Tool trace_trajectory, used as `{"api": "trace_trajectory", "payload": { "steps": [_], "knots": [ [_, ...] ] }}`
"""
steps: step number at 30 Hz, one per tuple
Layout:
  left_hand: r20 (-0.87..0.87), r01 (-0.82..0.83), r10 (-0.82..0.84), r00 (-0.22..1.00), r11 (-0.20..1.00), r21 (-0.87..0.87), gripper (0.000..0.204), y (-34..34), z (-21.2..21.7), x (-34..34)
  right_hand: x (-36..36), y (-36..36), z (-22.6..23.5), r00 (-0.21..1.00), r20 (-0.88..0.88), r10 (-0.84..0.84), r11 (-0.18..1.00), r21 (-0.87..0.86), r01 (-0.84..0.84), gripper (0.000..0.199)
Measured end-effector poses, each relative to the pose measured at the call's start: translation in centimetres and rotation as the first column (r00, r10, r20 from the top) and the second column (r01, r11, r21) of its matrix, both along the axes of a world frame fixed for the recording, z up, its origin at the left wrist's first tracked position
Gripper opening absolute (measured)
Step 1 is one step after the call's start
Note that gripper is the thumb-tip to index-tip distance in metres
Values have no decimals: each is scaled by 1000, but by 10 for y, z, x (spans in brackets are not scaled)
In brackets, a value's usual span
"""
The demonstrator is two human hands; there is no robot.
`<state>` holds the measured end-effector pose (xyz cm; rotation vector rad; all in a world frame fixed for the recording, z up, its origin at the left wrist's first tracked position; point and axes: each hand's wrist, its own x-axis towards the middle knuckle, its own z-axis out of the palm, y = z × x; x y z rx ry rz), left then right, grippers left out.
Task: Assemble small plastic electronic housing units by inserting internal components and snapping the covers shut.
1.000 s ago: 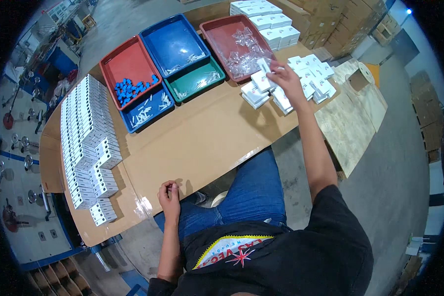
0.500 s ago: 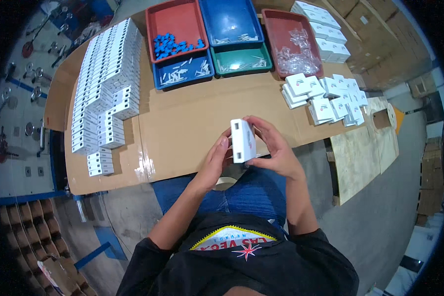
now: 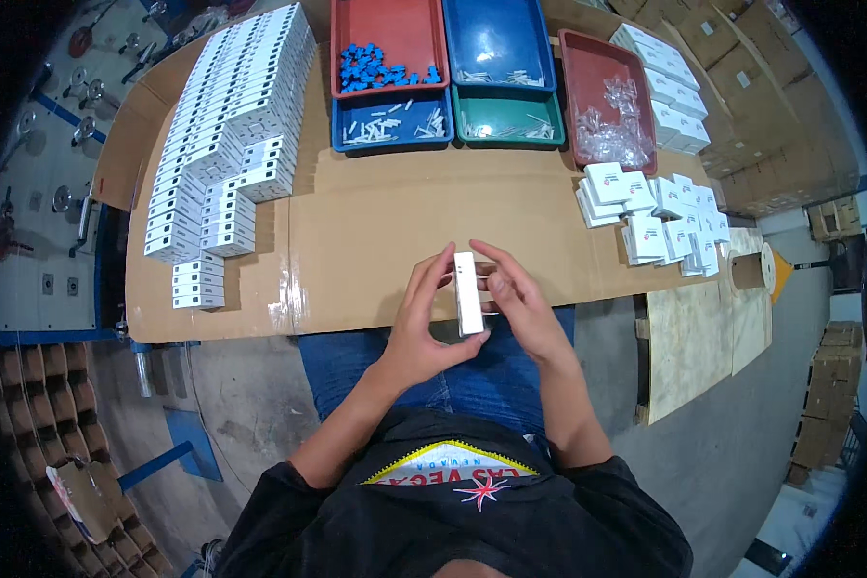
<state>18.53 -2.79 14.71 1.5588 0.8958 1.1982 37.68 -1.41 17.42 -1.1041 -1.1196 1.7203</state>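
A small flat white box [image 3: 468, 294] stands on edge between my hands, its narrow side turned up, over the near edge of the cardboard-covered table. My left hand [image 3: 422, 328] is closed on it, with the thumb at the box's lower end and the fingers along its left side and far end. From the right, my right hand [image 3: 530, 313] curls round the box, thumb bent beside its face. Some of its fingertips are hidden behind the box.
Tall rows of stacked white boxes [image 3: 226, 125] fill the left. Flat white boxes [image 3: 645, 239] lie in loose piles at right. Along the back, a red tray [image 3: 390, 34] holds blue parts, blue and green trays [image 3: 505, 135] hold white pieces, and another red tray [image 3: 597, 77] holds clear plastic parts.
The box has turned from showing its printed face to standing narrow side up. My left thumb has moved to its lower end, and my right hand has shifted its hold. The whole view has shifted.
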Motion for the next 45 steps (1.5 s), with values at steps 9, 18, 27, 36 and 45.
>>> {"api": "trace_trajectory", "payload": {
  "steps": [9,18,27,36,45],
  "knots": [
    [21,-216,220,975,926,309,108,-6,-12,-1,-49,-14,0,997,4,-81,972,222,78,55],
    [247,-317,215,945,788,527,113,-4,-3,-8,-79,-30,18,994,-46,-99,890,442,109,54],
    [161,-342,315,935,683,646,91,-9,12,-18,-94,-35,28,987,29,-155,787,608,106,62],
    [136,-373,371,919,703,606,70,-17,17,-20,-95,-44,26,981,94,-167,786,614,75,59],
    [121,-378,389,913,698,608,74,-21,14,-20,-93,-50,25,982,104,-155,801,596,63,60]
  ]
}}
